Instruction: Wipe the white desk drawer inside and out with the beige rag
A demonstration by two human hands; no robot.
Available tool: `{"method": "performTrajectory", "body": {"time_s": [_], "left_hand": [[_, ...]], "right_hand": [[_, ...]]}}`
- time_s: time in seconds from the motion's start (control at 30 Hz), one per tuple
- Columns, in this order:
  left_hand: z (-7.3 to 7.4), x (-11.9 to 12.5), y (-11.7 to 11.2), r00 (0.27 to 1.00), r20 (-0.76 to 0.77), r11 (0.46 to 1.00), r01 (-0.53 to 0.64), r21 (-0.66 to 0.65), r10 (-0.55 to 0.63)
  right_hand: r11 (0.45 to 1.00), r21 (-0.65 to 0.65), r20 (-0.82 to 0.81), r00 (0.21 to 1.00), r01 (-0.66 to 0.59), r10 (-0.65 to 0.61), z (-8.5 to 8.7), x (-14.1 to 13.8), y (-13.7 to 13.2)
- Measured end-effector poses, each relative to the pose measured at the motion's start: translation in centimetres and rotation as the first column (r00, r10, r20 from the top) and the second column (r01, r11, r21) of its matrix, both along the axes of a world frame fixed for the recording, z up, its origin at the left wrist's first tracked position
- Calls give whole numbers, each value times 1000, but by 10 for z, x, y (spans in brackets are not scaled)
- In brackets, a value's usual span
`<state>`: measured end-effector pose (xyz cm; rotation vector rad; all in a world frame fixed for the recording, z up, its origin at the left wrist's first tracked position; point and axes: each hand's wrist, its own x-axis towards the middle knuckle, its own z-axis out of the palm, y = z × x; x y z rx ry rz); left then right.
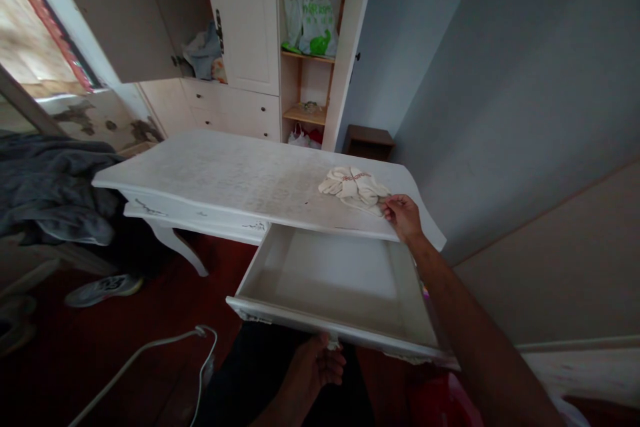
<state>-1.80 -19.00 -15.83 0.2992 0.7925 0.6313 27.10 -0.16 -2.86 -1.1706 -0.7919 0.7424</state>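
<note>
A cream-white, crumpled cloth bundle with red lettering (353, 188) is lying on the white, scuffed wooden table (225, 163), behind the pulled-out, white wooden drawer (340, 273). The right hand (401, 213) is pinching the bundle's edge between thumb and fingertips, above the drawer's right back corner. The left hand (323, 365) is hanging below the drawer's front, its fingers half curled beside a small, pale knob (333, 343); whether it is gripping that knob, I cannot tell.

The pinch is probably the weakest point: only one edge is being held, so the bundle could be unfolding or slipping into the drawer if it is being lifted by that corner. The drawer is jutting far out over the person's dark-clothed legs (285, 373), so a hard tug on its front could be tilting it or working it off its runners. The right forearm is crossing the drawer's right wall and could be getting bumped if the drawer is moving. A white cable (145, 347) is trailing across the floor left of the drawer, possibly catching a foot.

The drawer's front panel is hiding the knob's mounting. The bundle's underside is not showing, and its lettering is blurring. Under the drawer's right side, a red, glossy object (440, 400) is being cut off by the lower border and is remaining unidentifiable.
</note>
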Motion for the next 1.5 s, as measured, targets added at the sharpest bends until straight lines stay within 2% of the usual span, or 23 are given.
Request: {"method": "performTrajectory", "body": {"time_s": [0.17,0.27,0.3,0.37,0.43,0.47,0.53,0.63,0.67,0.73,0.8,0.9,1.0,1.1,1.2,1.37,1.43,1.5], "left_hand": [[1,2,-18,999,38,1000,28,7,-28],[3,3,-23,999,35,999,30,14,-31],[3,3,-24,999,31,999,33,18,-33],[1,3,-25,999,15,999,36,19,-36],[-3,3,-24,999,-10,999,36,6,-36],[-6,3,-24,999,-17,999,36,3,-36],[-14,3,-23,999,-17,999,46,3,-46],[-27,4,-22,998,-7,998,56,4,-56],[-31,5,-22,998,-10,998,66,-5,-66],[-38,6,-22,996,-16,996,88,-22,-89],[-44,7,-22,993,-3,993,114,-25,-114],[-50,8,-23,991,29,991,131,1,-131],[-59,8,-23,987,10,986,162,39,-162],[-69,9,-21,975,-33,974,222,37,-221],[-75,6,-19,963,-38,964,267,-4,-267],[-65,-3,-16,961,-21,961,275,38,-274],[-59,-4,-15,959,-41,957,284,55,-282],[-55,-4,-13,954,-67,954,296,42,-293]], "right_hand": [[997,-76,39,999,15,-12,0,1,4],[981,-143,205,974,129,-98,1,4,9],[969,-130,312,936,211,-162,3,5,12],[930,-32,518,802,367,-299,8,4,19],[902,77,639,674,424,-372,17,-2,29],[902,104,678,634,420,-373,22,-7,34],[927,89,760,577,365,-300,33,-23,46],[943,-124,863,503,309,-51,46,-50,62],[921,-228,874,482,314,52,49,-59,67],[845,-407,863,449,347,232,53,-72,75],[769,-513,841,403,381,361,56,-80,80],[707,-548,837,304,448,456,59,-84,85],[715,-464,879,170,523,446,60,-87,84],[755,-379,915,95,535,392,59,-92,74],[810,-305,944,51,501,325,59,-100,51],[904,-222,960,-80,366,268,70,-118,-11],[925,-223,952,-138,308,275,74,-124,-39],[930,-269,938,-152,249,312,75,-128,-68]]}}
